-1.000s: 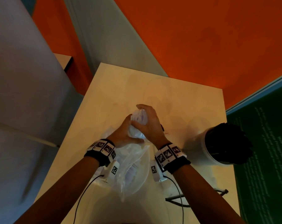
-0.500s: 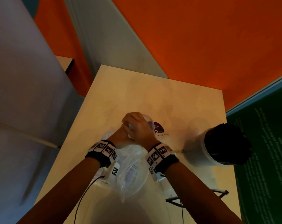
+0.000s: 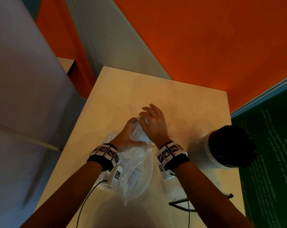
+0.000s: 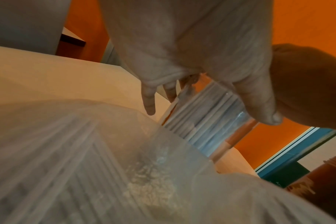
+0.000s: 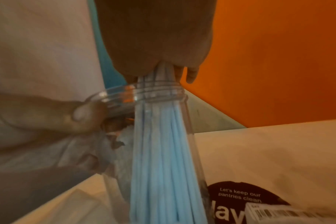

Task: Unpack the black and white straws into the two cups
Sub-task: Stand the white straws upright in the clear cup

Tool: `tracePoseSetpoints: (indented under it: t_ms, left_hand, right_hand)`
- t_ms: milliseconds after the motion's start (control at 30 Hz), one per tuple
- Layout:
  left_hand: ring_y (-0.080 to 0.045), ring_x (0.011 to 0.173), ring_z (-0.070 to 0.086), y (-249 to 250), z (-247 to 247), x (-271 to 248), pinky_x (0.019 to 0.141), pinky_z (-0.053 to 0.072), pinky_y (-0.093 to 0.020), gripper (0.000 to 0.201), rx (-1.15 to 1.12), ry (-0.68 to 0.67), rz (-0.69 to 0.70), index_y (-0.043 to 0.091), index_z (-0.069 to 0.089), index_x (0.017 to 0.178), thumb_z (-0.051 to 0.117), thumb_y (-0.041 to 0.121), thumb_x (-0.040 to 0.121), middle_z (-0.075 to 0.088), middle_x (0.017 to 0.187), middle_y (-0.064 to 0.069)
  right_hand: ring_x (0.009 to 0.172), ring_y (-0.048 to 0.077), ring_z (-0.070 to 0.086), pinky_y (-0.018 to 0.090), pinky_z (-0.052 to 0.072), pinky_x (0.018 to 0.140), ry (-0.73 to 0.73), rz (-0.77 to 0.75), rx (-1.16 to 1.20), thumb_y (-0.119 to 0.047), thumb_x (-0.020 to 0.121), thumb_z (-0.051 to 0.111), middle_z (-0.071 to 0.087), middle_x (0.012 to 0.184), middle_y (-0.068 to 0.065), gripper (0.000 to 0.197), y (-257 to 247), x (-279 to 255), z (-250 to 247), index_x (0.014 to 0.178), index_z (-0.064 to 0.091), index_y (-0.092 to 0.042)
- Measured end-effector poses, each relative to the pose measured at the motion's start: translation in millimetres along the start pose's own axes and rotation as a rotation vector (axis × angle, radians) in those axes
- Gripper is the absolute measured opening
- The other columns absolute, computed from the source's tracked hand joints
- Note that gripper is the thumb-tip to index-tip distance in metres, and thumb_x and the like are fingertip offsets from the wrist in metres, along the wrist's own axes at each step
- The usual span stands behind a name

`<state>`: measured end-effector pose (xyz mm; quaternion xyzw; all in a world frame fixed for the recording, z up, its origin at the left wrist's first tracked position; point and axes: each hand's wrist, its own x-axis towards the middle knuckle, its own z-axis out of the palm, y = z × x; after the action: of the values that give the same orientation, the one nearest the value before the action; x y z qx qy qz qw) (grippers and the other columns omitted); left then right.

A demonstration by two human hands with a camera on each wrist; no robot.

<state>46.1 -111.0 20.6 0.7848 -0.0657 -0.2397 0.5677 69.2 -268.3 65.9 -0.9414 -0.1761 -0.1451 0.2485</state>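
On the table my left hand [image 3: 127, 134] grips a clear cup [image 3: 137, 132], thumb on its rim [image 5: 82, 113]. A bundle of white straws [image 5: 159, 151] stands inside the cup [image 4: 211, 119]. My right hand [image 3: 154, 124] sits on top and pinches the straws' upper ends, the outer fingers [image 3: 150, 107] lifted. The clear plastic bag [image 3: 136, 171], with more white straws inside, lies just in front of the cup, under my left wrist [image 4: 86, 151]. At the right stands a white cup [image 3: 200, 153] packed with black straws [image 3: 230, 145].
The light wooden table [image 3: 139, 91] is small, with orange floor beyond its far edge. A dark round sticker [image 5: 240, 195] and a barcoded label [image 5: 282, 212] lie right of the clear cup. Cables [image 3: 180, 206] trail at the near right. A green board [image 3: 271, 162] borders the right side.
My right hand pressed down over the straw tops half a second ago. It has now risen a little with its outer fingers spread. The left hand stays on the cup.
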Motion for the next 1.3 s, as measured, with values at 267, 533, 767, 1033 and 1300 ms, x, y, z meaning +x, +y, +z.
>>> tracePoseSetpoints:
  t_ms: [267,533,767,1033,1300]
  left_hand:
    - [0.0,0.14,0.006,-1.8,-7.1,-2.5,0.11,0.019,-0.026,0.144,0.046,-0.038,-0.034,0.028,-0.023,0.147,0.09,0.035,0.057,0.001,0.158,0.011]
    - [-0.017,0.106,0.042,-25.7,-8.6,-45.1,0.091,0.04,-0.032,0.092,0.375,0.266,0.027,0.014,0.042,0.119,0.079,0.066,0.053,0.039,0.113,0.003]
    - [-0.011,0.074,0.049,-9.3,18.0,-75.0,0.065,0.037,-0.026,0.038,0.707,0.087,0.193,0.026,0.049,0.087,0.062,0.061,0.078,0.049,0.082,0.011]
    - [-0.021,0.088,0.061,9.3,26.8,-78.5,0.076,0.047,-0.033,0.02,0.754,-0.131,-0.018,0.014,0.059,0.105,0.056,0.029,0.092,0.067,0.104,-0.006]
    - [-0.019,0.087,0.06,14.5,26.6,-81.1,0.077,0.048,-0.033,0.018,0.677,-0.153,-0.007,0.016,0.06,0.102,0.059,0.029,0.089,0.067,0.101,-0.004]
  right_hand:
    - [0.136,0.024,0.038,0.045,0.025,0.112,-0.145,0.127,0.128,-0.048,0.094,0.029,0.054,0.138,-0.001,0.052,-9.0,-2.5,-20.5,0.127,0.062,-0.024]
    - [0.057,0.025,0.051,0.033,0.04,0.055,-0.015,-0.213,0.314,-0.006,0.075,0.04,0.056,0.062,0.009,0.022,-27.3,-70.6,-39.5,0.06,0.057,-0.004]
    - [0.094,0.032,0.064,0.038,0.052,0.084,-1.196,0.011,-0.042,-0.007,0.09,0.044,0.068,0.104,0.016,0.027,-42.4,-125.1,10.8,0.099,0.068,0.001]
    - [0.114,0.033,0.048,0.04,0.042,0.094,-0.861,0.275,-0.009,-0.018,0.092,0.05,0.051,0.126,0.019,0.04,-60.2,-144.7,61.4,0.129,0.048,-0.003]
    - [0.113,0.033,0.051,0.04,0.041,0.094,-0.838,0.341,-0.086,-0.017,0.096,0.044,0.051,0.127,0.018,0.039,-60.0,-153.9,74.3,0.132,0.045,-0.002]
